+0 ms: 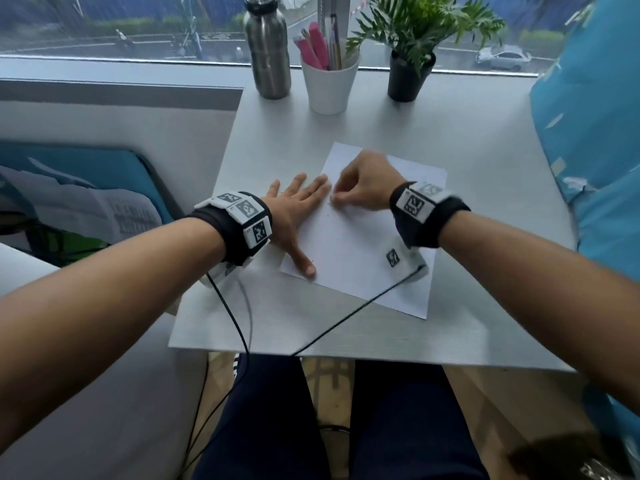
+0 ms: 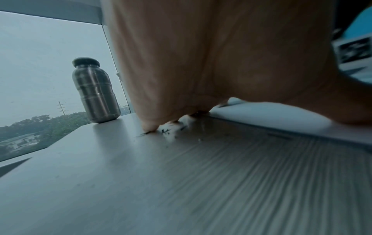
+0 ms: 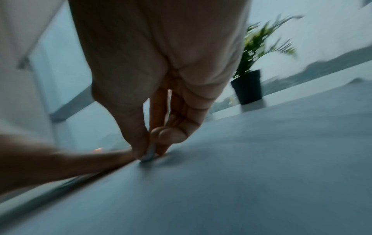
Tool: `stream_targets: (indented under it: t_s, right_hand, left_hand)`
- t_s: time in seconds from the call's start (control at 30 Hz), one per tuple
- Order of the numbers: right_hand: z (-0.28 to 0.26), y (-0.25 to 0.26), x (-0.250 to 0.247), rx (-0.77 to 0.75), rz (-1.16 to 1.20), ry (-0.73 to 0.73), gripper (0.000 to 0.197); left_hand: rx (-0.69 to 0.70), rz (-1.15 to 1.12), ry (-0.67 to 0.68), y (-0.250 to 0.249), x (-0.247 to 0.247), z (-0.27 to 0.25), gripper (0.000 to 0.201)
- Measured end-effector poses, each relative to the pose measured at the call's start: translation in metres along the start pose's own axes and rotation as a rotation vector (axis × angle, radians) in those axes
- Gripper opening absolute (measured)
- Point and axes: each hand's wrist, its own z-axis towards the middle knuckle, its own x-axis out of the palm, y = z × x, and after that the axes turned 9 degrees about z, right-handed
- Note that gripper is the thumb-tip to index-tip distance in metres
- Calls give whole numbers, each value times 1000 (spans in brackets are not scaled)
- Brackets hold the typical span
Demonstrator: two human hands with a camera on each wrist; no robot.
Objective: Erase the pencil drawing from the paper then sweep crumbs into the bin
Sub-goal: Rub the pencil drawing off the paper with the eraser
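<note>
Grey table (image 1: 485, 168), paper (image 1: 353, 258), bottle (image 1: 267, 50), cup (image 1: 329, 86), plant pot (image 1: 408, 77)

Matt white paper (image 1: 349, 244), streaky grey laminate table (image 1: 485, 140), brushed-metal bottle (image 1: 267, 53).

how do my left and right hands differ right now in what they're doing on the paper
The left hand lies flat with fingers spread; the right hand is curled. The left hand only presses the paper's left edge; the right hand pinches a small eraser against the sheet. Both touch the paper.
</note>
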Motion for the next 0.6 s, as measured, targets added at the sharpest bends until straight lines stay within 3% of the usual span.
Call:
stream_targets:
  t_s: [0.07,0.23,0.3,0.4,0.5,0.6]
  right_hand:
    - [0,-3,1,19,22,-62,14]
    - [-65,26,33,-48,49,235,8]
    - [-57,17,18,-25,44,137,10]
    - [-51,-10,-18,131,56,-54,14]
    - [-67,-41,-29,309,7,-3,13]
    - [-78,-52,-27,353,75,-18,11]
  left_hand:
    - [-11,7,-5,0,-2,-1,164]
    - [-18,40,13,-2,-2,-3,166]
    - [-26,49,18,-5,-5,-5,165]
    - [-41,49,15,-8,-9,-9,162]
    - [-48,100,3,-9,-11,-10,160]
    - [-94,142,-15,-7,-15,-17,153]
